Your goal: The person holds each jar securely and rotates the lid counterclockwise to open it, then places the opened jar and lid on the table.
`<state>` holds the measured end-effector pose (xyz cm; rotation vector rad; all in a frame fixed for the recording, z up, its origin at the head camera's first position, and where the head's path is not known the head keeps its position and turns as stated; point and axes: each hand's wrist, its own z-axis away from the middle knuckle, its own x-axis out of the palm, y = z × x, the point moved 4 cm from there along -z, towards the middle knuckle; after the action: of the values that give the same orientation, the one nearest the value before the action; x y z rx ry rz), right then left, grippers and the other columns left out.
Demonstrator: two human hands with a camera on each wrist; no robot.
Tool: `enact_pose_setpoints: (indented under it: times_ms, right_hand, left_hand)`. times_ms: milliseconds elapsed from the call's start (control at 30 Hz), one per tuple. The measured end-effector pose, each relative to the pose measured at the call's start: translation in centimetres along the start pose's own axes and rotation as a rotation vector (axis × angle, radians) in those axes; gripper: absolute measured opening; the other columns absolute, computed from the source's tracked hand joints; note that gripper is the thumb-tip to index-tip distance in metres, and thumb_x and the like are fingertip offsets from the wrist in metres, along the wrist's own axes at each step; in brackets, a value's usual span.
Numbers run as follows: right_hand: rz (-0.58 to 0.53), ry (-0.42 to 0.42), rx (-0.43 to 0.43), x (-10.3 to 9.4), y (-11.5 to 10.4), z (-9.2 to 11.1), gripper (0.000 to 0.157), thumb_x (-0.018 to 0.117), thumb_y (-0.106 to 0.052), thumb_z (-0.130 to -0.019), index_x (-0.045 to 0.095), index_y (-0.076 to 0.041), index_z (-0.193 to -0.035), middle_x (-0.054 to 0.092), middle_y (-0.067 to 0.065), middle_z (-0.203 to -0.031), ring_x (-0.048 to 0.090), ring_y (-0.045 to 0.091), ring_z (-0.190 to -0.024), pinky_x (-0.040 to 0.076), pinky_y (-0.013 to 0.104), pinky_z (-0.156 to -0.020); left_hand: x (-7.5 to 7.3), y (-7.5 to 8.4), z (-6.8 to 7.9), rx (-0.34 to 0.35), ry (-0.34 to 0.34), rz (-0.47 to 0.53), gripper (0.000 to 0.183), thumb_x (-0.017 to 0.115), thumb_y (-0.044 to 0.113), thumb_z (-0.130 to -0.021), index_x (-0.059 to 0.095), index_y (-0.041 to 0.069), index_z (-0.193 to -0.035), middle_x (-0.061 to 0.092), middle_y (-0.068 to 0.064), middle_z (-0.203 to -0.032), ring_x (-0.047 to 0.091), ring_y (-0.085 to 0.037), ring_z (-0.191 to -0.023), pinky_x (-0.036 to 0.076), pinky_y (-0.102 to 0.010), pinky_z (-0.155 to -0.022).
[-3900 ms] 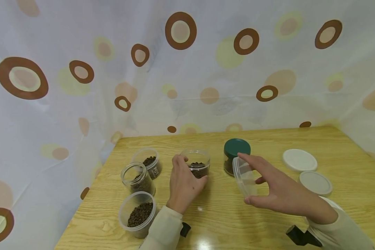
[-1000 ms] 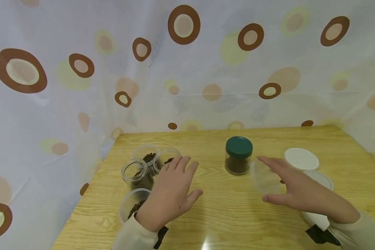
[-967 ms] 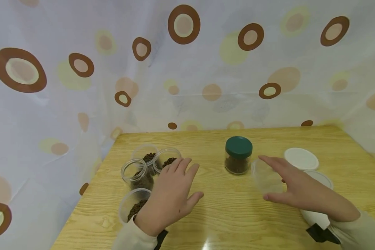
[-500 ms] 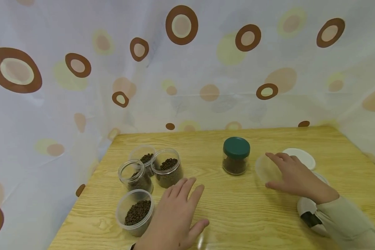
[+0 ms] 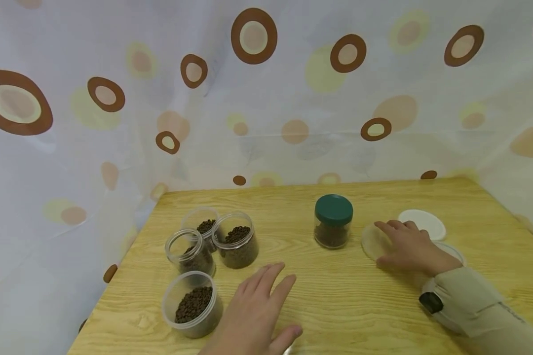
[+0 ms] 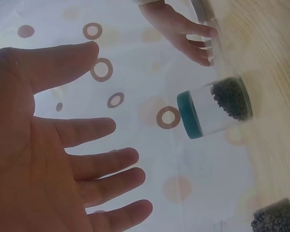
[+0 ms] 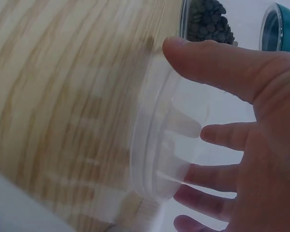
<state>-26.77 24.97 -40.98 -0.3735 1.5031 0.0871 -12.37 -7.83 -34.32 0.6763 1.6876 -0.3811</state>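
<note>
My left hand point(image 5: 257, 310) hovers over the near middle of the table, fingers spread, holding nothing. In the left wrist view its palm point(image 6: 43, 140) faces the green-lidded jar point(image 6: 210, 108). On the right, my right hand point(image 5: 410, 249) spans a translucent round plastic lid point(image 5: 370, 241) low at the tabletop, thumb and fingers at its edges; the right wrist view shows the lid's ridged rim point(image 7: 150, 140) close to the wood. Left of my left hand stand a front tub point(image 5: 195, 308) of brown pellets, two clear jars point(image 5: 240, 251) point(image 5: 191, 259) and a back tub point(image 5: 200, 217).
The green-lidded jar point(image 5: 333, 222) with pellets stands left of my right hand. A white lid point(image 5: 424, 222) lies behind that hand, and another pale lid point(image 5: 453, 251) is partly hidden by the wrist. A patterned sheet point(image 5: 266, 98) hangs behind the wooden table point(image 5: 337, 305).
My left hand has let go of one pellet jar beside the other open containers and drawn back toward the front. My right hand has lowered the translucent lid to the tabletop.
</note>
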Motion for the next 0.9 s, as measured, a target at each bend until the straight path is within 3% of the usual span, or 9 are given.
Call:
enact_pose_setpoints:
  times_ms: [200,633,767,900]
  right_hand:
    - [-0.037,-0.046,0.02,0.6,0.8,-0.1,0.086,0.081,-0.04,-0.074,0.048,0.004,-0.14,0.049,0.036,-0.134,0.045,0.061,-0.114,0.043,0.071,-0.078]
    - [-0.069,-0.084,0.049,0.1,0.8,0.3,0.09,0.08,-0.044,-0.077,0.043,0.005,-0.143,0.041,0.041,-0.139,0.038,0.067,-0.12,0.04,0.076,-0.084]
    - [-0.091,-0.079,0.015,-0.5,0.1,0.6,0.087,0.078,-0.043,-0.079,0.043,0.004,-0.143,0.04,0.041,-0.14,0.039,0.067,-0.121,0.041,0.075,-0.085]
    - [-0.167,0.003,-0.067,-1.6,-0.9,0.7,0.076,0.074,-0.038,-0.086,0.045,0.003,-0.143,0.045,0.037,-0.14,0.045,0.06,-0.123,0.044,0.068,-0.092]
  left_hand:
    - [0.4,-0.1,0.1,-0.009,-0.011,0.046,0.065,0.057,0.055,-0.095,0.046,0.015,-0.144,0.042,-0.011,-0.152,0.048,-0.028,-0.136,0.05,-0.049,-0.1]
    - [1.2,-0.4,0.3,-0.051,-0.108,0.099,0.065,0.061,0.053,-0.093,0.046,0.016,-0.144,0.041,-0.012,-0.154,0.05,-0.03,-0.135,0.051,-0.052,-0.098]
    - [1.3,-0.6,0.4,-0.066,-0.135,0.13,0.065,0.058,0.054,-0.094,0.046,0.017,-0.145,0.04,-0.012,-0.155,0.049,-0.032,-0.136,0.05,-0.053,-0.099]
    - [1.4,-0.6,0.6,-0.076,-0.151,0.162,0.064,0.055,0.056,-0.095,0.045,0.018,-0.146,0.039,-0.011,-0.156,0.049,-0.033,-0.136,0.05,-0.054,-0.099]
